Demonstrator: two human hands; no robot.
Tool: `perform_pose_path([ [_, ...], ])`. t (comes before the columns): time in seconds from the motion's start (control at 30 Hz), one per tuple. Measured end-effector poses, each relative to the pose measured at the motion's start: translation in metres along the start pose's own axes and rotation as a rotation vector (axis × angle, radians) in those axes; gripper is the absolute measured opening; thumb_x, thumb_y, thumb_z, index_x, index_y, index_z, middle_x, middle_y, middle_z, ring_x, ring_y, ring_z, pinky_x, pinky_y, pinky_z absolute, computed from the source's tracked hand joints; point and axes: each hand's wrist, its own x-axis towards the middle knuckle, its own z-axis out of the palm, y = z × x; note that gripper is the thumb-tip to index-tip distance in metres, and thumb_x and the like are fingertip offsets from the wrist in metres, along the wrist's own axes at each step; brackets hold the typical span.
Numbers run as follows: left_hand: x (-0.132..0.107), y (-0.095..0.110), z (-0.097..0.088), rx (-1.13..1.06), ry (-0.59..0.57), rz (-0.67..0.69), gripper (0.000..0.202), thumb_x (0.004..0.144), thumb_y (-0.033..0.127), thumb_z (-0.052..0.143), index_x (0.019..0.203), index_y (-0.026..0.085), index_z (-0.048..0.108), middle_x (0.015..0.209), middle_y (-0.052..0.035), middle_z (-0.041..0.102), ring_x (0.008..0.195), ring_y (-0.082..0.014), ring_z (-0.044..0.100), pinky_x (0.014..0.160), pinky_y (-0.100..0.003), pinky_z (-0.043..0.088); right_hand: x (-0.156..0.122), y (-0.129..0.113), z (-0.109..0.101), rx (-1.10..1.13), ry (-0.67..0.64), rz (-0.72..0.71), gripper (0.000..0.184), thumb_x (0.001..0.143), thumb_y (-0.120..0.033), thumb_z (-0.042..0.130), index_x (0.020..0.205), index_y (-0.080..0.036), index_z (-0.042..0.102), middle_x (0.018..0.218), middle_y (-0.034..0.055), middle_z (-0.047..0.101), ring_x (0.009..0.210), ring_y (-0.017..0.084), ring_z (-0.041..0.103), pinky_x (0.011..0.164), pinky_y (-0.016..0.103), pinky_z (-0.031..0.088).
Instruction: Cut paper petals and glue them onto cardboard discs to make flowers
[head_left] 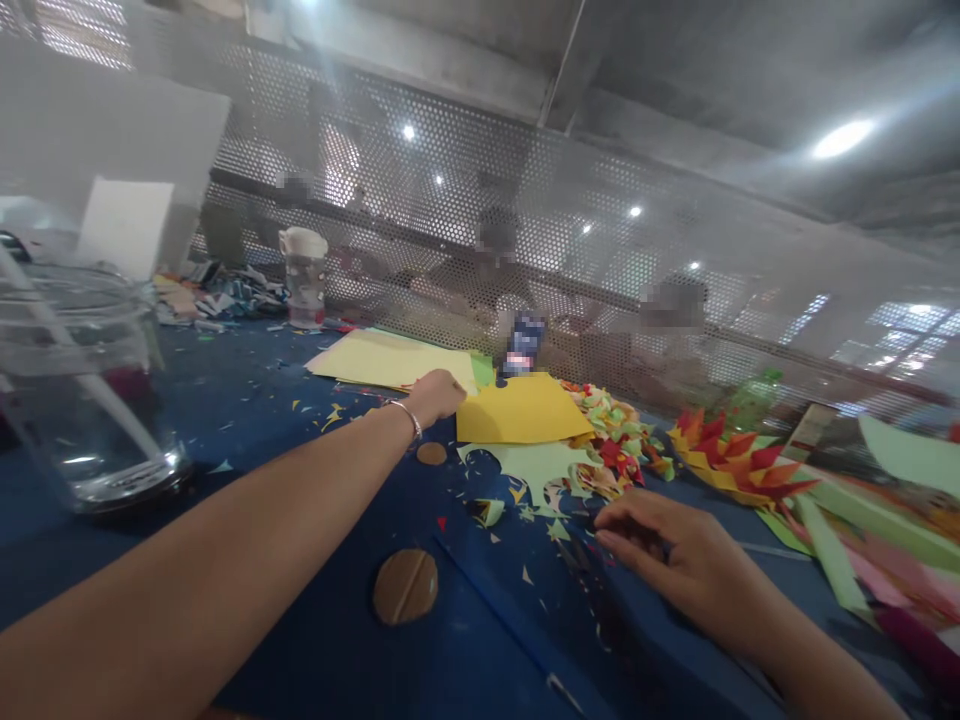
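My left hand [435,393] is stretched far forward, a bracelet on its wrist. Its fingers are closed at the near edge of a stack of pale yellow paper sheets [382,358]. A darker yellow sheet [521,410] lies just right of that hand. My right hand [664,545] rests on the blue table [262,420] with fingers spread flat, holding nothing. Its fingertips touch the dark surface beside a pale green sheet with cut-out holes [547,465]. A folded brown paper circle [406,586] lies between my arms, and a smaller brown disc [431,453] sits near my left wrist.
A clear glass jar [82,390] stands at the left. A lidded bottle [304,275] stands at the back by scattered scraps. Colourful paper pieces [615,430], an orange-red spiky paper piece [742,460] and green and pink strips [862,540] fill the right. People sit behind a perforated screen.
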Motion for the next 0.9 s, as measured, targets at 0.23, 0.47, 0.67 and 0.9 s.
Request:
perform_pose_path([
  [0.23, -0.012, 0.003, -0.002, 0.155, 0.053, 0.006, 0.033, 0.093, 0.034, 0.058, 0.121, 0.016, 0.056, 0.121, -0.0095, 0.060, 0.102, -0.0233, 0.062, 0.085, -0.044, 0.053, 0.001, -0.004, -0.001, -0.006, 0.035, -0.029, 0.020, 0.094, -0.037, 0.051, 0.088, -0.022, 0.062, 0.076, 0.0016, 0.064, 0.064, 0.017, 0.056, 0.056, 0.027, 0.044],
  [0.47, -0.003, 0.002, 0.008, 0.324, -0.004, 0.078, 0.049, 0.085, 0.045, 0.065, 0.123, 0.015, 0.056, 0.131, -0.0154, 0.053, 0.121, -0.0324, 0.050, 0.099, -0.051, 0.042, 0.003, 0.000, 0.004, 0.015, 0.035, -0.022, 0.020, 0.095, -0.037, 0.049, 0.088, -0.022, 0.061, 0.075, 0.0008, 0.062, 0.064, 0.016, 0.056, 0.057, 0.026, 0.043],
  [0.67, 0.012, -0.005, 0.006, 0.336, -0.089, 0.091, 0.039, 0.090, 0.037, 0.060, 0.122, 0.016, 0.055, 0.127, -0.0116, 0.056, 0.111, -0.0271, 0.057, 0.092, -0.049, 0.048, 0.004, 0.002, 0.007, 0.026, -0.003, -0.022, 0.019, 0.094, -0.037, 0.049, 0.088, -0.023, 0.061, 0.076, 0.0007, 0.061, 0.062, 0.016, 0.053, 0.055, 0.026, 0.040],
  [0.9, 0.011, -0.007, 0.011, 0.306, -0.042, 0.163, 0.033, 0.093, 0.033, 0.058, 0.122, 0.017, 0.056, 0.123, -0.0098, 0.058, 0.103, -0.0238, 0.061, 0.086, -0.045, 0.053, 0.007, 0.000, 0.009, 0.027, -0.003, -0.018, 0.018, 0.094, -0.035, 0.050, 0.089, -0.022, 0.062, 0.077, 0.0008, 0.062, 0.063, 0.016, 0.053, 0.055, 0.026, 0.040],
])
